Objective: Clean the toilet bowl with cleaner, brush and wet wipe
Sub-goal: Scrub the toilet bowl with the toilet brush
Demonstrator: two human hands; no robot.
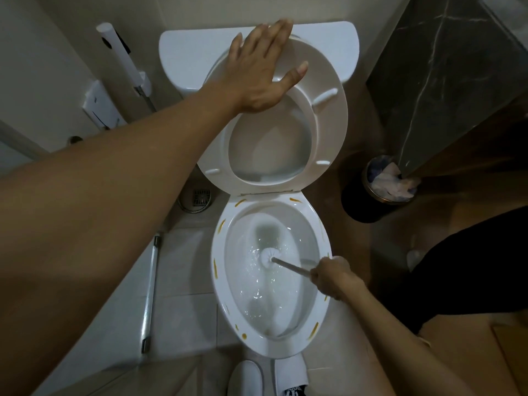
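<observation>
Scrubbing hard could be flinging water over the rim [324, 224], where yellow cleaner streaks [218, 225] are sitting unbrushed, and the raised seat [328, 115] may be dropping if the left hand [257, 72], fingers spread flat on it, is slipping. The right hand [333, 277] is curling its fingers around the brush [268, 257] handle, the head lying in the bowl water just beyond the knuckles.

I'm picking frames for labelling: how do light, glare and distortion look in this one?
Head view: dim, greyish light; small specular glints on the water around the brush head; wide-angle stretch makes the left forearm loom huge while the left hand on the raised seat looks small; the right hand stays sharp.
</observation>
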